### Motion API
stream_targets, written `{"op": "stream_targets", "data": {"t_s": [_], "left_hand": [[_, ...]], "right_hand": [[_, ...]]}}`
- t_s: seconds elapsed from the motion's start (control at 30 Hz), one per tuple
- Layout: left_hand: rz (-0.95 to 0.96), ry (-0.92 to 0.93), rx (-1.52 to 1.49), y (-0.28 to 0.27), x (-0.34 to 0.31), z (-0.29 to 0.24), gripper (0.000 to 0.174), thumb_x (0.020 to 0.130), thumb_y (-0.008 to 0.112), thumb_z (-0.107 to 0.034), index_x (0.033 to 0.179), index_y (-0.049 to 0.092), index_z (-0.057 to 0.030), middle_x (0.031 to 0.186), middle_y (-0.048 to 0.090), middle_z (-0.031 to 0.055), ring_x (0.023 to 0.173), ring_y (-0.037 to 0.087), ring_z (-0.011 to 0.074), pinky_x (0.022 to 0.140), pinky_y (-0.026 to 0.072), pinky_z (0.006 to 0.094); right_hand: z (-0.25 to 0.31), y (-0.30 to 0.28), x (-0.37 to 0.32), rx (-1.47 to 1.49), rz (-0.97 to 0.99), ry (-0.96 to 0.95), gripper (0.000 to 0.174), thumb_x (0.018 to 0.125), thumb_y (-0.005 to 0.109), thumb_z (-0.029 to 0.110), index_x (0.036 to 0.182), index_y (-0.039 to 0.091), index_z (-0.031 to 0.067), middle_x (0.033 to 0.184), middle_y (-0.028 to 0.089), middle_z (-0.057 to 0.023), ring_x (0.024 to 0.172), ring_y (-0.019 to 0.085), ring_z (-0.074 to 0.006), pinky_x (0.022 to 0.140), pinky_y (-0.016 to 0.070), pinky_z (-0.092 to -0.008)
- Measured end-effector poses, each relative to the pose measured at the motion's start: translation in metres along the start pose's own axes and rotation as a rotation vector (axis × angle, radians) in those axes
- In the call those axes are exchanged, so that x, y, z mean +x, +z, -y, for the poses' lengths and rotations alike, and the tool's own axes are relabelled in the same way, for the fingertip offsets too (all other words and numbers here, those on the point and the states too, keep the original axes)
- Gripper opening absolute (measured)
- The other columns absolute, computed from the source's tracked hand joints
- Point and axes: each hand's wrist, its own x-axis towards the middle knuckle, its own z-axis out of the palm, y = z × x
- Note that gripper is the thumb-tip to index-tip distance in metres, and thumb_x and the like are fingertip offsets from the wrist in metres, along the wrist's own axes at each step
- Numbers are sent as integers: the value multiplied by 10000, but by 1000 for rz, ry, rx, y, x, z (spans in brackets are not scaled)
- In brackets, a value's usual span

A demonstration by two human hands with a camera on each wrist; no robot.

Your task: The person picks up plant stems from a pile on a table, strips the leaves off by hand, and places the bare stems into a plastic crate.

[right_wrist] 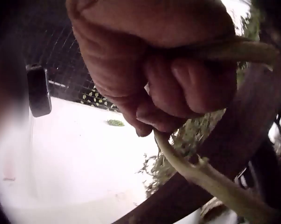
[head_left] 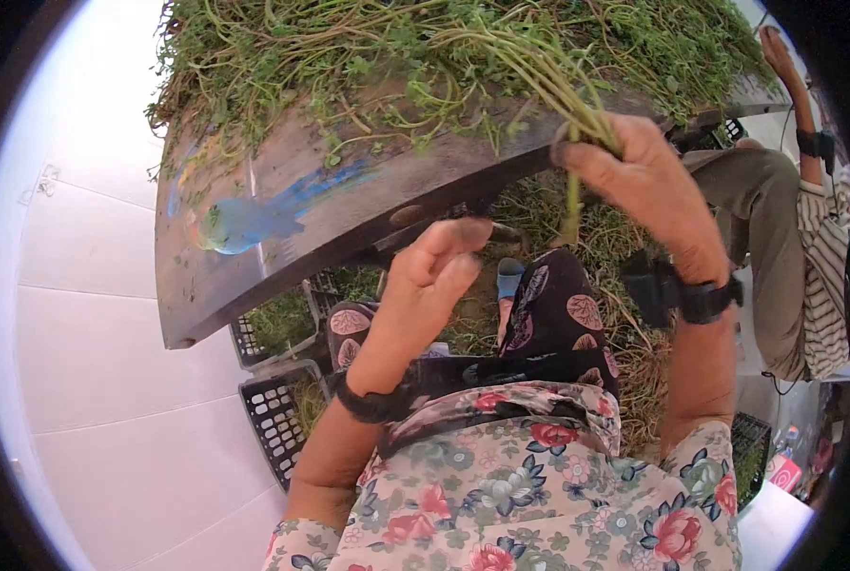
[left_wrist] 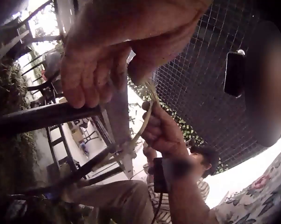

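Note:
A bundle of long green stems (head_left: 558, 86) is gripped by the right hand (head_left: 648, 181) at the table's front edge, its leafy part lying toward the pile of greens (head_left: 368, 48). One thicker stem (head_left: 573, 205) hangs below that hand; the right wrist view shows this stem (right_wrist: 215, 184) coming out under the curled fingers of the right hand (right_wrist: 154, 70). To the left, the left hand (head_left: 429, 276) is held over the lap near the table edge with its fingers loosely bent and nothing in them. In the left wrist view the left hand (left_wrist: 108, 56) is above the right hand (left_wrist: 164, 130).
The dark table (head_left: 330, 219) carries blue paint marks. Under it stand black crates (head_left: 274, 419), and cut stems (head_left: 634, 381) cover the ground around the legs. Another person (head_left: 777, 247) sits at the right. A white wall (head_left: 130, 362) is at the left.

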Motion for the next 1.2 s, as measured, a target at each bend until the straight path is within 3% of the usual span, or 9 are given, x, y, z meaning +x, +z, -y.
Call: {"op": "stream_targets", "data": {"t_s": [0.2,0.4,0.47,0.53,0.6,0.8,0.93,0.97,1.2], "left_hand": [[20,-125,-121,-13,-10,13,269,901,512,-221,1048,557,-1,1002,613,68,898,571,140,801,459,284],[0,-82,-84,-9,-8,-9,250,912,478,-186,1045,555,11,980,623,72,880,580,140,790,460,279],[-8,-19,-69,-11,-5,-17,362,902,507,-263,1140,499,9,1115,567,84,1000,538,154,873,420,299],[-71,73,-118,-3,-5,-26,439,891,525,-310,1190,461,5,1183,526,86,1061,504,159,916,391,308],[-83,44,-121,-2,-6,-30,502,880,536,-347,1226,424,-2,1219,492,83,1087,476,166,944,363,307],[-248,34,-291,-9,-11,-31,235,913,469,-191,1062,508,-14,1076,572,94,1016,522,166,903,396,294],[-433,89,-351,-22,-18,-64,162,932,424,-160,1009,500,-39,821,574,63,697,572,173,674,476,306],[-340,213,-528,-32,-17,-65,143,938,432,-175,989,497,-58,633,449,9,493,432,111,474,388,257],[-562,124,-472,-79,0,-65,114,929,464,-194,917,485,-83,599,352,-14,468,315,81,418,273,237]], "right_hand": [[-24,-38,-7,-171,-131,-21,251,812,535,226,883,561,-14,616,488,-26,585,463,-105,545,394,-285],[2,-18,1,428,-88,124,192,876,504,232,913,513,45,609,383,64,504,327,-29,424,233,-189],[8,6,3,498,36,79,187,864,508,190,947,519,23,611,421,45,514,376,-36,433,293,-200],[8,42,3,133,52,-156,202,829,521,135,972,514,-8,626,526,-36,518,515,-148,458,398,-283],[21,80,-5,5,13,-362,176,790,516,104,929,524,-3,660,575,-208,592,560,-393,509,451,-450],[41,116,-19,-106,259,-222,173,779,559,96,887,486,-16,687,572,-221,649,567,-419,560,461,-472],[35,120,-31,18,400,-246,189,798,547,179,844,498,3,675,581,-225,635,576,-417,553,455,-480],[34,116,-33,1,482,-191,193,801,551,188,871,520,11,703,586,-227,680,576,-419,595,453,-480],[18,86,-36,143,374,-149,207,811,542,160,973,554,31,820,594,-210,802,581,-381,685,461,-426]]}}
